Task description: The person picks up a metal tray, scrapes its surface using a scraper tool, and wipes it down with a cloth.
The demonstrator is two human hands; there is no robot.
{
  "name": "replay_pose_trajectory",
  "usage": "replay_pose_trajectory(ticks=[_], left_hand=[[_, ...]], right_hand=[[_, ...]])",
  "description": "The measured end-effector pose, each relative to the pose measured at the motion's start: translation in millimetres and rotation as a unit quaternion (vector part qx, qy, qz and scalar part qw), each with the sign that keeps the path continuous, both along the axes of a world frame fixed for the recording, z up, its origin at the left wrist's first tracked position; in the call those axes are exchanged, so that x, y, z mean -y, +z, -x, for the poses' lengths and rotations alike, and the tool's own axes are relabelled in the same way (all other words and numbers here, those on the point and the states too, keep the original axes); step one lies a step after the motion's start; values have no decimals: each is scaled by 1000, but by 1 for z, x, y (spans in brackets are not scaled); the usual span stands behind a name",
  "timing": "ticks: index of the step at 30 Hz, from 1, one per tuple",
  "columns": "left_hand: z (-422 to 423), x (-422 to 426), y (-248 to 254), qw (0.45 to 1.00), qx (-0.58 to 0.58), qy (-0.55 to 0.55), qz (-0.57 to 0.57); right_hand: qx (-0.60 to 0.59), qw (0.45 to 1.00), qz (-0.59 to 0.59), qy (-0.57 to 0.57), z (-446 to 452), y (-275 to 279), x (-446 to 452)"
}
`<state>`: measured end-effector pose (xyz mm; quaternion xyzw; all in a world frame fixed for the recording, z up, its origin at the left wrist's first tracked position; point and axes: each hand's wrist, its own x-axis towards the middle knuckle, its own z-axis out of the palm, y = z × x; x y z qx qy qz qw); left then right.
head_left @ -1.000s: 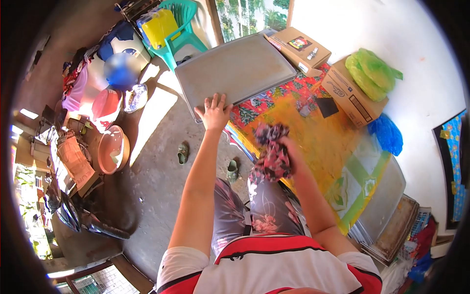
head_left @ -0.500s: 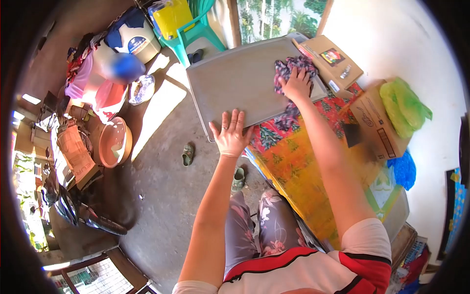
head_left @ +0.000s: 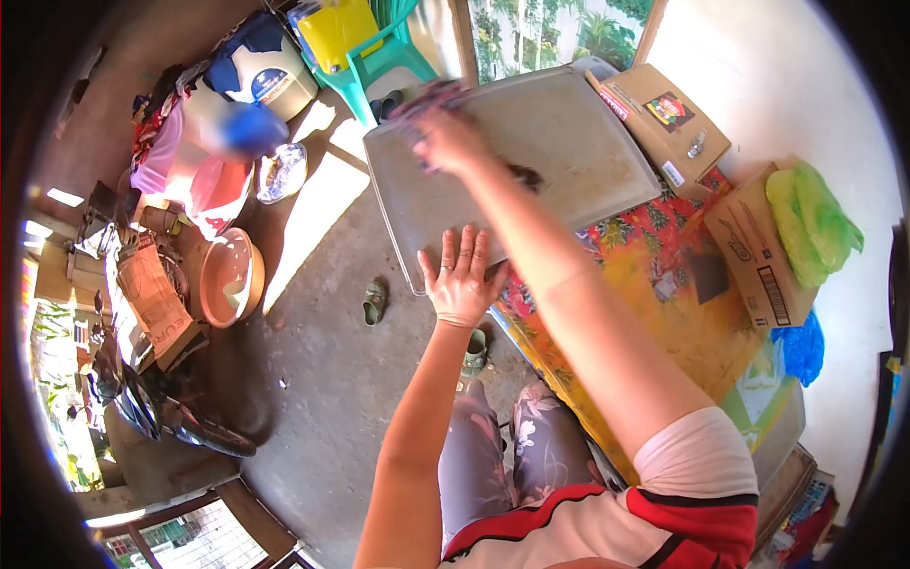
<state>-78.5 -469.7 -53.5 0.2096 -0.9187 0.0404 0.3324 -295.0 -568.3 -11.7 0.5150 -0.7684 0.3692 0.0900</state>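
Observation:
A large grey metal tray [head_left: 569, 142] lies across the far end of a table. My left hand [head_left: 462, 283] rests flat on the tray's near left edge, its fingers spread. Blurred by motion, my right hand [head_left: 447, 140] is over the tray's far left part, closed on a dark patterned cloth [head_left: 427, 100]. Part of the cloth is hidden behind the hand. A dark patch shows on the tray beside my right forearm.
Cardboard boxes [head_left: 668, 119] stand right of the tray, one under a green plastic bag [head_left: 812, 220]. A green chair [head_left: 379, 64] is beyond the tray's left corner. Green clogs [head_left: 375, 302] and an orange basin [head_left: 231, 277] are on the floor at left.
My right hand came from beside my body onto the tray's right side with the cloth, then swept left across it. My left hand stays on the tray's edge. The view has shifted.

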Motion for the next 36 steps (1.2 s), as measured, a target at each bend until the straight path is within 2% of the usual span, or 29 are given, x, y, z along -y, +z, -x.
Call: replay_pose_trajectory(ticks=[2, 4, 5, 7, 8, 9, 10, 11, 12, 13, 14, 15, 16, 17, 18, 20, 21, 22, 23, 24, 26, 28, 29, 30, 31, 33, 36], left_hand=[[-6, 10, -22, 998, 57, -17, 23], [-3, 15, -39, 998, 28, -19, 54], [-2, 16, -40, 997, 16, -19, 70], [1, 16, -35, 999, 11, -39, 24], [-1, 14, -32, 999, 7, -47, 1], [-8, 11, -23, 998, 42, -39, -24], [-17, 2, -4, 997, 71, -6, 40], [-26, -8, 17, 993, 90, 25, -72], [-35, -17, 31, 976, 106, 53, -183], [-46, -18, 9, 983, 5, 99, -154], [-51, -16, -8, 949, -111, 80, -283], [-57, -15, -21, 885, -223, 58, -404], [-63, -16, -26, 793, -326, 35, -514], [-73, -16, -23, 661, -336, -49, -669], [-76, -19, -16, 619, -350, -54, -701], [-79, -23, 4, 532, -374, -65, -757], [-79, -20, 3, 521, -383, -33, -762], [-85, -11, -6, 484, -405, -77, -772], [-94, 2, -21, 445, -424, -119, -779], [-100, 8, -27, 405, -441, -161, -784], [-122, -6, 9, 274, -470, -274, -793], [-139, 0, -4, 243, -484, -324, -776], [-145, 1, -20, 184, -467, -413, -760], [-151, -2, -25, 167, -454, -437, -759], [-156, -7, -26, 151, -439, -460, -757], [-167, -22, -26, 207, -424, -386, -793], [-181, -41, -19, 290, -399, -268, -828]], right_hand=[[135, 979, 23, 154, -70, -12, 26], [205, 941, -106, 247, -127, 26, 7], [224, 939, -58, 254, -150, 24, 2], [233, 935, 79, 257, -174, 25, -12], [262, 935, 94, 220, -173, 28, -26], [215, 949, 138, 184, -163, 38, -46], [433, 889, 48, 143, -153, 73, -80], [549, 815, 135, 128, -139, 82, -103], [268, 931, 244, 46, -104, 54, -107], [276, 922, 272, 23, -70, 40, -122], [274, 935, 218, -49, -52, 42, -149], [270, 942, 162, -121, -36, 46, -175], [213, 949, 118, -199, -17, 16, -187], [151, 951, 30, -267, -25, -4, -192], [87, 938, -58, -331, -39, -13, -198], [25, 955, -113, -273, -99, -3, -188], [20, 974, -132, -182, -135, 20, -183], [35, 993, -88, -63, -154, -5, -165], [136, 987, -33, 74, -184, 2, -159], [295, 934, -94, 176, -208, 12, -154], [302, 929, -88, 193, -249, 37, -162], [290, 936, 22, 198, -275, 34, -175], [324, 924, 49, 197, -287, 38, -186], [320, 922, 49, 212, -296, 38, -196], [278, 944, 36, 176, -311, 32, -206], [194, 975, 4, 104, -332, 23, -225], [231, 973, 13, 13, -321, 15, -244]])
